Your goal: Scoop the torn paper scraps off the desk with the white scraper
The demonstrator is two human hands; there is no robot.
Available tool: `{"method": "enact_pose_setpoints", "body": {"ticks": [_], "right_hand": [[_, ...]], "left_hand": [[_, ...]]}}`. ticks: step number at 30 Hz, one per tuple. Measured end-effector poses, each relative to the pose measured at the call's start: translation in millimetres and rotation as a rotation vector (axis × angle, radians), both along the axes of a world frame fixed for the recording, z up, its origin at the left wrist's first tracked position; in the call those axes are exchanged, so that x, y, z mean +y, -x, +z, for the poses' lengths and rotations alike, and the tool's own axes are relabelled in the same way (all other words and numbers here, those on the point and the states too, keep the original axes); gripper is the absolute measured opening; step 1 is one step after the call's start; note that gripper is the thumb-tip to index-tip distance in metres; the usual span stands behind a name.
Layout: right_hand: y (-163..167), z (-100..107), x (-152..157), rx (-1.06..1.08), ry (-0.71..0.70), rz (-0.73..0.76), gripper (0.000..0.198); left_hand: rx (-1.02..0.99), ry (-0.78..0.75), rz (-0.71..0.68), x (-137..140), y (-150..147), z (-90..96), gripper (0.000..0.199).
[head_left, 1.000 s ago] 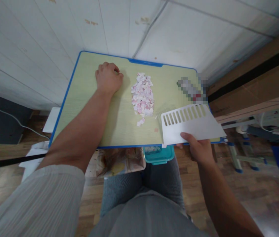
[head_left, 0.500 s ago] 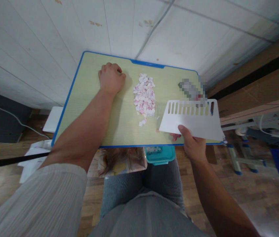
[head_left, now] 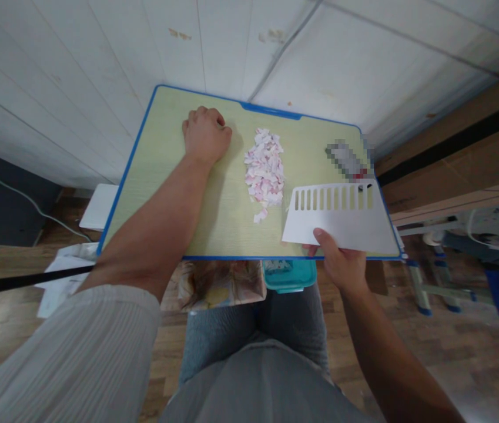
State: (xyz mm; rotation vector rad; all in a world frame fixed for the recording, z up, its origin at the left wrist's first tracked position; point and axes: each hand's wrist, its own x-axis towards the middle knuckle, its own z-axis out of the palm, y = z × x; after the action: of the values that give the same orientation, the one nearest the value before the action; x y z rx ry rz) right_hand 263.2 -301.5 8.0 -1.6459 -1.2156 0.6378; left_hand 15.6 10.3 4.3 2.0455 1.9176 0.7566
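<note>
On the left half of the pale green tabletop, my left hand (head_left: 206, 134) rests with its fingers curled in and their tips hidden; nothing shows in it. Right of it, apart from the hand, lies a long heap of torn paper scraps (head_left: 265, 167), white with pink tints. My right hand (head_left: 341, 261), at the front edge, grips a white slotted scraper (head_left: 332, 224), thumb on top and fingers underneath. The scraper is a wide trapezoid with a row of slots along its far side. Its left end is close to the heap, not touching it.
The small table (head_left: 152, 176) has a blue rim and stands against a white panelled wall (head_left: 143, 47). A pixelated object (head_left: 346, 160) lies at its back right. Below the front edge are a turquoise container (head_left: 295, 276) and a patterned box (head_left: 227, 285). Brown cardboard (head_left: 461, 147) borders the right.
The scraper has tilted a little and come slightly nearer the front edge in my right hand. My left hand and the paper scraps keep their places on the table; the view has shifted slightly.
</note>
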Motion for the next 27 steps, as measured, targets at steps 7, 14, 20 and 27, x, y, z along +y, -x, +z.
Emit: {"method": "enact_pose_setpoints", "body": {"ticks": [7, 14, 20, 27], "right_hand": [[28.9, -5.9, -6.3, 0.051, 0.091, 0.068, 0.058], [41.5, -5.7, -4.7, 0.058, 0.131, 0.18, 0.06], [45.2, -0.1, -4.9, 0.173, 0.129, 0.198, 0.055], [38.4, -10.2, -4.9, 0.208, -0.139, -0.193, 0.039]], "left_hand": [[-0.022, -0.013, -0.011, 4.2, 1.3, -4.4, 0.037], [-0.006, 0.001, -0.016, 2.4, 1.1, -2.7, 0.031], [-0.075, 0.02, -0.03, 3.8, 2.2, -3.9, 0.033], [-0.055, 0.016, -0.012, 2.4, 1.9, -3.6, 0.041]]}}
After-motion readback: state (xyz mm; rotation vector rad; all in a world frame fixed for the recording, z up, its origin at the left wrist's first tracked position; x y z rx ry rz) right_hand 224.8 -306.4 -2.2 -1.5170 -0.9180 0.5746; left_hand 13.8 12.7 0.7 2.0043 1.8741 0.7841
